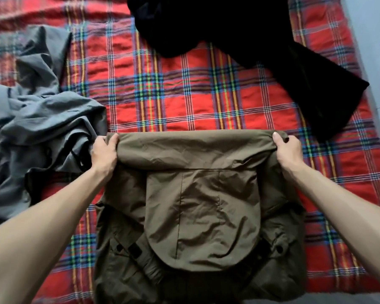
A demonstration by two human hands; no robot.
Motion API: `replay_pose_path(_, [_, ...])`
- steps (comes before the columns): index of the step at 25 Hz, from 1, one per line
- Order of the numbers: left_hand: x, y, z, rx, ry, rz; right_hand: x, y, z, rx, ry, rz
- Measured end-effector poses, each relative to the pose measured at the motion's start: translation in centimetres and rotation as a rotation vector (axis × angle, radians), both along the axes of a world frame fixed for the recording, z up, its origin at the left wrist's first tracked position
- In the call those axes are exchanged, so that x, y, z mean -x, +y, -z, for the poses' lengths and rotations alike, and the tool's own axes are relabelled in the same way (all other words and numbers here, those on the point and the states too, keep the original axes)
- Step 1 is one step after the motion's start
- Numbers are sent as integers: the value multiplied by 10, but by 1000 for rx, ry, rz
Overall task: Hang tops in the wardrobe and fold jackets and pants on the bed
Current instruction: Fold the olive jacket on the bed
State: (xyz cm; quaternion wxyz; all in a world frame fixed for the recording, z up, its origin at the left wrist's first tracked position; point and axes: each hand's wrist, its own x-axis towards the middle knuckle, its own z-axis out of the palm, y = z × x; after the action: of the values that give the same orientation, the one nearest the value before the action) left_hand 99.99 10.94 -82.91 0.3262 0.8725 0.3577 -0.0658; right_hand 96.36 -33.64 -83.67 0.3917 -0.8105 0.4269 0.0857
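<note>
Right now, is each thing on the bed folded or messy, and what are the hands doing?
Olive jacket: partly folded, hood flat on top, far edge folded over.
Grey garment: crumpled, not folded.
Black garment: loose heap, not folded.
Left hand: grips the jacket's far left corner.
Right hand: grips the jacket's far right corner.
Plaid bedspread: spread out, slightly wrinkled.

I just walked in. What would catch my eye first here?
The bright red plaid bedspread fills the view. In the middle lies a brown jacket, its far edge gripped by the left hand and right hand at either corner. A grey garment is heaped at the left, a black garment at the top right.
</note>
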Motion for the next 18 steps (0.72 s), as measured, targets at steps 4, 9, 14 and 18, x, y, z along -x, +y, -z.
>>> replay_pose_path(4, [-29, -5, -62, -48, -315, -80, -31, 1, -61, -13, -268, 71])
replay_pose_path(9, [-112, 3, -70, 126, -279, 38, -131, 3, -71, -241, -411, 33])
replay_pose_path(14, [-118, 28, -45, 108, -111, 149, -136, -23, -23, -235, -258, -46])
replay_pose_path(18, [-150, 20, -108, -240, -153, 82, -173, -28, -81, 182, -314, -154])
